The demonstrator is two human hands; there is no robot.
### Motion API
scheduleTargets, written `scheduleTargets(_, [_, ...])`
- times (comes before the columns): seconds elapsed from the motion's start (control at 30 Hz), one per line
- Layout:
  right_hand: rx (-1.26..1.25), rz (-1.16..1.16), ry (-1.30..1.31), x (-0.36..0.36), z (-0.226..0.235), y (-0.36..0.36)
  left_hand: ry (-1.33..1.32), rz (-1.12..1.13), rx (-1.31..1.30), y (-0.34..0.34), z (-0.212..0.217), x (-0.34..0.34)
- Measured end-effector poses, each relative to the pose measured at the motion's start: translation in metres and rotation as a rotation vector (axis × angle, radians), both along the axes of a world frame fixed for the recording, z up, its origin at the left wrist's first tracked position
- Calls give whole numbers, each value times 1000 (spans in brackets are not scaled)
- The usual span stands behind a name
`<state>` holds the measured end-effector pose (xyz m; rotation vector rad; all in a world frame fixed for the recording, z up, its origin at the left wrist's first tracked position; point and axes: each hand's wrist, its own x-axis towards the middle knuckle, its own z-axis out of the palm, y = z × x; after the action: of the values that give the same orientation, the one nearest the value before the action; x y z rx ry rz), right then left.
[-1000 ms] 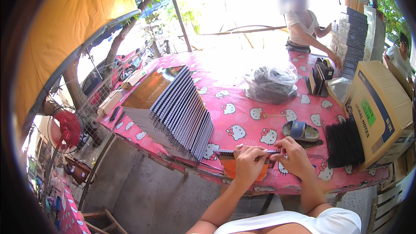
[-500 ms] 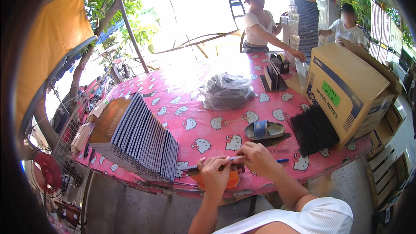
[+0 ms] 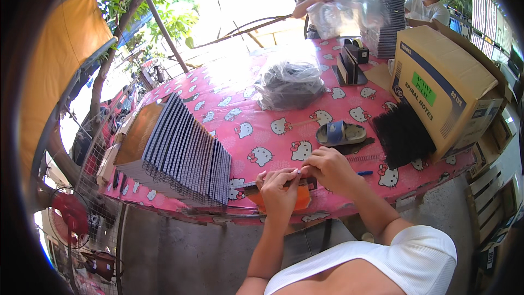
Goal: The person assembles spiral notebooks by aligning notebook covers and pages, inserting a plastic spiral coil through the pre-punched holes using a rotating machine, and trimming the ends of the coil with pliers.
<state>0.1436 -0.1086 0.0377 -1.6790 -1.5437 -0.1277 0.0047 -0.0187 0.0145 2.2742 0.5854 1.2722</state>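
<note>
At the table's near edge lies a notebook (image 3: 302, 199) with an orange cover, its far edge under my fingers. My left hand (image 3: 278, 187) is closed on that edge, thumb and fingertips pinching it. My right hand (image 3: 330, 170) is closed at the same edge, fingertips pinched beside the left thumb; what they grip is too small to make out. Right of my hands lie a loose spiral coil (image 3: 365, 158) and a blue pen (image 3: 365, 173). A stack of spiral-bound notebooks (image 3: 188, 158) leans to the left. Black spiral coils (image 3: 403, 135) are piled at the right.
On the pink patterned table cover (image 3: 240, 112) are a slipper (image 3: 352, 134), a plastic-wrapped dark bundle (image 3: 292, 87) and a tape dispenser (image 3: 357, 52). A large carton (image 3: 436, 93) stands at the right. Two people work beyond, near a tall notebook stack (image 3: 382, 16); one lifts clear plastic (image 3: 349, 11).
My view has tilted lower. Both hands stay at the notebook's edge, fingertips slightly shifted. The person at the back has raised clear plastic off the table.
</note>
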Motion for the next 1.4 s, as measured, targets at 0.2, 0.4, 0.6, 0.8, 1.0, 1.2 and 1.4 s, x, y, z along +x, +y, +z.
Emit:
scheduleTargets(0.2, [1, 28, -162, 7, -4, 2, 23, 1, -13, -2, 8, 3])
scheduleTargets(0.4, [-91, -16, -147, -16, 2, -41, -36, 176, 50, 7, 8, -4])
scheduleTargets(0.6, [-334, -734, -311, 97, -104, -28, 225, 105, 151, 13, 4, -4])
scheduleTargets(0.8, [-517, -610, -28, 159, -109, 10, 105, 138, 86, 10, 7, -8])
scheduleTargets(1.0, [-421, -494, 60, 171, -100, 13, 175, 86, 222, 21, -3, -6])
scheduleTargets(1.2, [268, 500, 1403, 131, -81, 18, 48, 138, 81, 13, 7, 0])
scheduleTargets(1.4, [2, 345, 964, 117, -74, 33, 180, 94, 142, 19, 0, -9])
